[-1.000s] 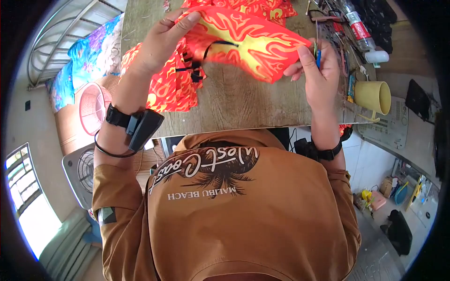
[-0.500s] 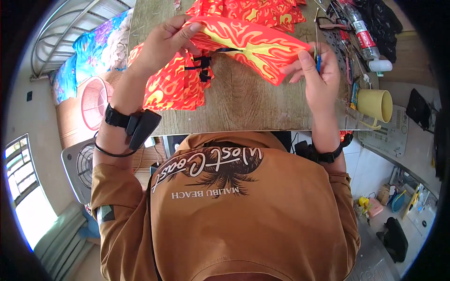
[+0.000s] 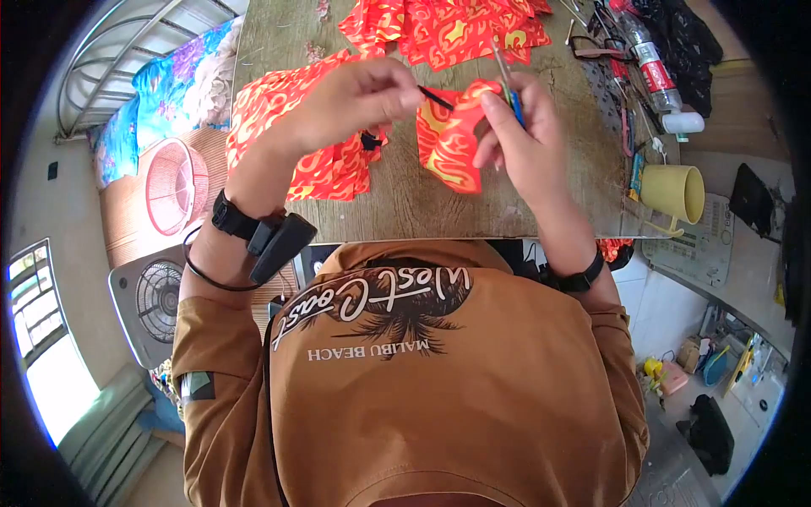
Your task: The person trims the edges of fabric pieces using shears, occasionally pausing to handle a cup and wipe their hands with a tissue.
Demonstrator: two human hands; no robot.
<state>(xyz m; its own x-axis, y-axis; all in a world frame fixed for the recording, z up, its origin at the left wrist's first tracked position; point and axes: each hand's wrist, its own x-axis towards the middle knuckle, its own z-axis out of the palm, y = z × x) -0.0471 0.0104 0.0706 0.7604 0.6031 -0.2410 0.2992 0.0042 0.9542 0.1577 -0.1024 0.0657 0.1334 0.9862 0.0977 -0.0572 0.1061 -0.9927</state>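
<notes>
Between my hands is a red-and-yellow flame-print fabric piece [image 3: 454, 152], bunched at the top and hanging down over the table. A black strap [image 3: 437, 98] sticks out of its left side, and my left hand [image 3: 372, 100] pinches the strap's end. My right hand [image 3: 525, 127] grips the fabric's bunched upper edge. Tucked in that same hand is a pair of scissors [image 3: 516, 106] with blue handles, blades pointing away from me. Under my left forearm lies a pile of flame-print pieces [image 3: 325, 173] with black straps showing.
More flame-print fabric [image 3: 456, 34] lies at the table's far side. To the right are eyeglasses [image 3: 601, 52], a plastic bottle [image 3: 655, 72], a white-capped container [image 3: 683, 123] and a yellow mug [image 3: 672, 193] near the wooden table's [image 3: 405, 211] right edge. A pink basket [image 3: 173, 188] stands off to the left.
The fabric piece was stretched wide between both hands; now it is gathered and hanging at my right hand. My left hand has moved right onto the black strap, and my right hand has moved left.
</notes>
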